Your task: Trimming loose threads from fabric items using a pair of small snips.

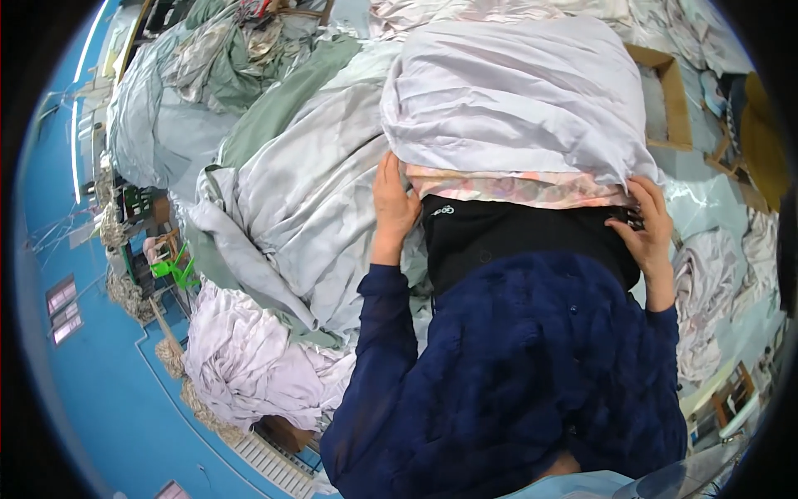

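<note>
Lilac-white cloth bundle [515, 91] at 1 o'clock; crumpled pinkish heap [249, 358] at 8. Floral cloth [515, 186] shows under the bundle's 6 o'clock edge. Right hand [652, 229] at bundle's 5 o'clock corner, thumb apart from fingers; left hand [394, 206] at its 7, fingers together, thumb out. Can't tell if either pinches cloth

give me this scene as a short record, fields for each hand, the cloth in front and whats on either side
left hand: at the white cloth's near left corner, grip unclear
right hand: fingers at its near right corner, grip unclear
front: white cloth, creased, over a floral cloth that shows along the near edge
left side: rumpled grey-white cloth, with a lavender heap nearer the person
right side: brown box beyond the right hand
</note>
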A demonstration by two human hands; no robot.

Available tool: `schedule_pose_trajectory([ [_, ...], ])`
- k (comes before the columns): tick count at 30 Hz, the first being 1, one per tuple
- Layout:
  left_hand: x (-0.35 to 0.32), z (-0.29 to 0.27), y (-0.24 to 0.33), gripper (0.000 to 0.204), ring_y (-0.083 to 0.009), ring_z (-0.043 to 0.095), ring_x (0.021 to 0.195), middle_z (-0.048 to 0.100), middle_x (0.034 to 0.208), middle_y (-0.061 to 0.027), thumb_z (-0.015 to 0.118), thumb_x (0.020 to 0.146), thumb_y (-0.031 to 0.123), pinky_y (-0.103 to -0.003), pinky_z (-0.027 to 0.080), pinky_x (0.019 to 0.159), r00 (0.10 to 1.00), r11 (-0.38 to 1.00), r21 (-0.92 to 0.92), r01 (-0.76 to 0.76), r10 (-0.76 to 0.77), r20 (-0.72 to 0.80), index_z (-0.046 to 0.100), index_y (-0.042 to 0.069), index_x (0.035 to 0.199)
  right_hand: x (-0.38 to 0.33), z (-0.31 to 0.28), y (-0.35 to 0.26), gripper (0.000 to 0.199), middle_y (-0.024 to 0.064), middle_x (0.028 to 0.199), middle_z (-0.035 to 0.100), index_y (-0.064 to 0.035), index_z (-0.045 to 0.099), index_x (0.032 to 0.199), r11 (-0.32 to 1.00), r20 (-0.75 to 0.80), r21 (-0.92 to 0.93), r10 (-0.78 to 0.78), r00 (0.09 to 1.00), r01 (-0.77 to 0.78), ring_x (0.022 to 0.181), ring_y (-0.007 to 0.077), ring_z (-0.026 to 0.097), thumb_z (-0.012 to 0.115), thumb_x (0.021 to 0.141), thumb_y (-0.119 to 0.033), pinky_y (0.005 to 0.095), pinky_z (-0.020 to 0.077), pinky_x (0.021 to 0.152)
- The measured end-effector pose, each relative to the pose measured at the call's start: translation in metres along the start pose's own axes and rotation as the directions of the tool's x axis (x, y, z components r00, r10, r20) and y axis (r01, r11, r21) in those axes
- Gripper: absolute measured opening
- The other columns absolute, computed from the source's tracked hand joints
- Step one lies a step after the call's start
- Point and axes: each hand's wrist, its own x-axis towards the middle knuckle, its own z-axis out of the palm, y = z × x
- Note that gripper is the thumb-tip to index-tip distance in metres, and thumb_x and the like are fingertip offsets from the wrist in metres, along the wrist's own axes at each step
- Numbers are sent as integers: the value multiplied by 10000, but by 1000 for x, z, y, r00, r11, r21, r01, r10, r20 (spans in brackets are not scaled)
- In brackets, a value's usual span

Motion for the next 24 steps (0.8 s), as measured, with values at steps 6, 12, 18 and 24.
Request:
schedule_pose_trajectory([
  [6, 6, 21, -6, 599, -359, 589, 990, 521, 1269, -222, 657, 740, -10, -398, 494, 872, 972, 973, -216, 87, -130, -195, 467, -19, 1308, -21, 14, 22, 453, 127, 1052, 618, -38, 639, 1105, 995, -77, -26, 95, 992, -98, 865, 266, 644, 675, 680, 115, 324, 515, 762],
  [12, 20, 20, 1, 389, -420, 529, 1174, 464, 1378, -244, 620, 774, 34, -453, 463, 935, 962, 997, -74, 16, -35, -272, 654, 39, 1161, -21, -6, 19, 345, 135, 994, 623, -19, 638, 1014, 992, -213, -125, -15, 977, -12, 886, 282, 627, 573, 724, 157, 329, 504, 794],
  [18, 54, 5, -8, 319, -405, 423, 1299, 411, 1432, -243, 644, 765, 152, -483, 375, 1018, 971, 952, 208, -225, 237, -38, 647, 28, 1058, -1, -62, -4, 74, 137, 953, 629, 38, 625, 951, 990, -392, -140, -58, 918, 3, 863, 232, 603, 607, 881, 55, 300, 476, 774],
  [24, 82, -10, -7, 429, -371, 425, 1311, 356, 1487, -204, 669, 689, 117, -464, 403, 997, 947, 971, 55, -233, 213, 239, 586, 14, 1097, -5, -124, 31, 89, 96, 989, 638, 43, 632, 1000, 984, -532, -155, -7, 846, -89, 908, 178, 590, 590, 921, 36, 273, 469, 828],
])
